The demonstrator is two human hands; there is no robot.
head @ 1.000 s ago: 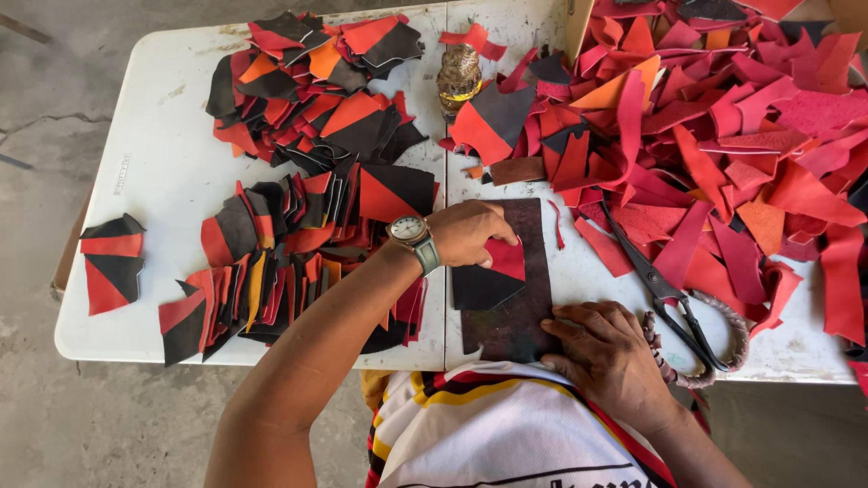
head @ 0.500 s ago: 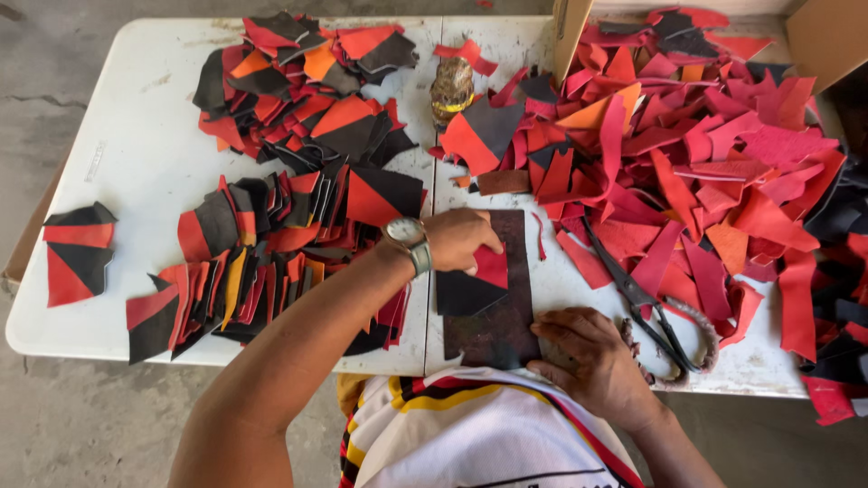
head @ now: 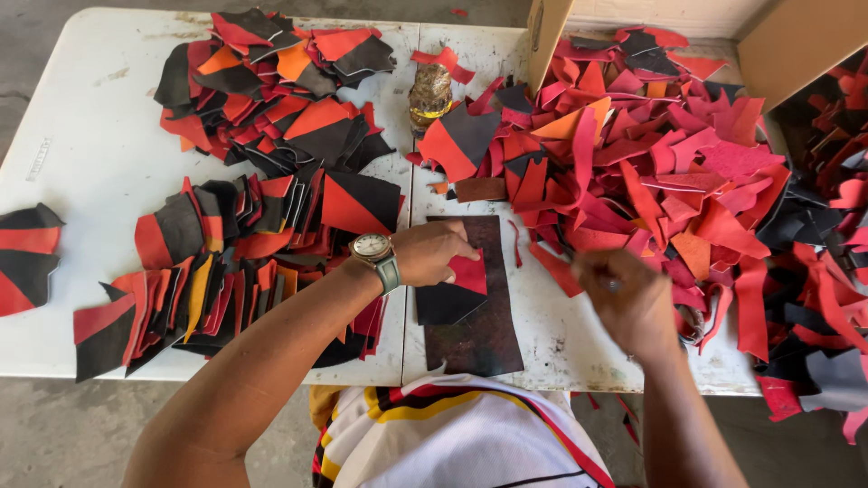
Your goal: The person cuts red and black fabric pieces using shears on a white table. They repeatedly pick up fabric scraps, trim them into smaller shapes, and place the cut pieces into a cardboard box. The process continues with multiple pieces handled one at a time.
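Note:
My left hand (head: 434, 253), with a wristwatch (head: 371, 246) on it, presses a red-and-black leather piece (head: 452, 294) flat onto a dark brown board (head: 479, 334) at the table's near edge. My right hand (head: 637, 307) is blurred, lifted just right of the board, its fingers closed around a thin dark tool (head: 588, 271) that points toward the red scraps. What kind of tool it is cannot be made out.
Stacks of joined red, black and orange pieces (head: 226, 271) cover the white table (head: 90, 154) on the left. A large heap of red scraps (head: 651, 163) fills the right. A small jar (head: 430, 95) stands at the middle back, cardboard box walls (head: 796, 45) behind.
My right hand has lifted off the board's lower right corner and moved right and up, now blurred over the scissors' spot. The left hand keeps pressing the piece.

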